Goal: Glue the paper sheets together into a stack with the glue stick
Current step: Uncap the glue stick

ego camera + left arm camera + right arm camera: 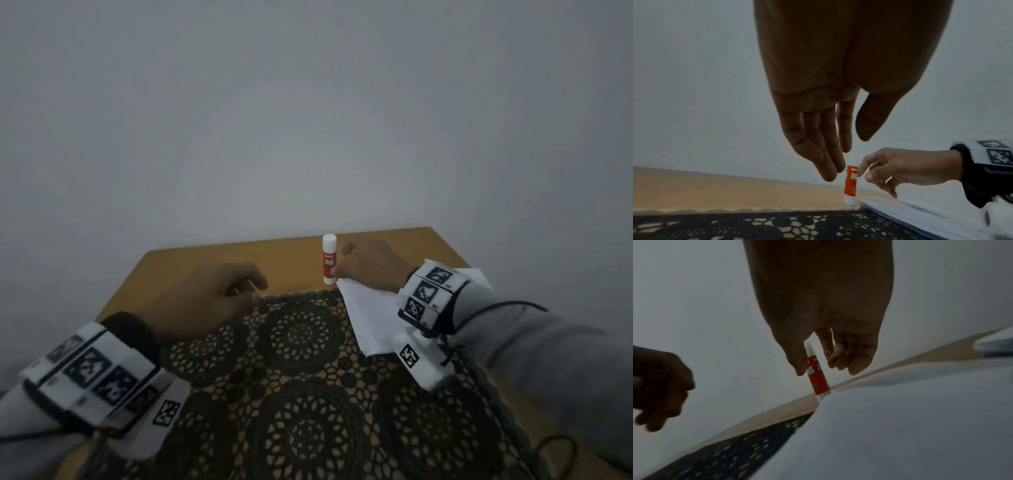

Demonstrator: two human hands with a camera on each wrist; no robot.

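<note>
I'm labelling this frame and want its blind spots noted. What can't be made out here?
- White paper sheets: count unreadable; head view, right wrist covers part.
- Red-and-white glue stick: whether the right hand touches it is unclear in the right wrist view.
- Left hand: blurred, cut off by the frame edge.

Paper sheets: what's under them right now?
The paper sheets lie partly on the black lace mat and partly on the wooden table. Whatever sits beneath their middle is covered.

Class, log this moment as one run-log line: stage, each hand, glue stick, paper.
stage: reaching | right hand: at glue stick, grip unclear | left hand: empty | glue stick: upright, capped | paper sheets: lying beside it
</note>
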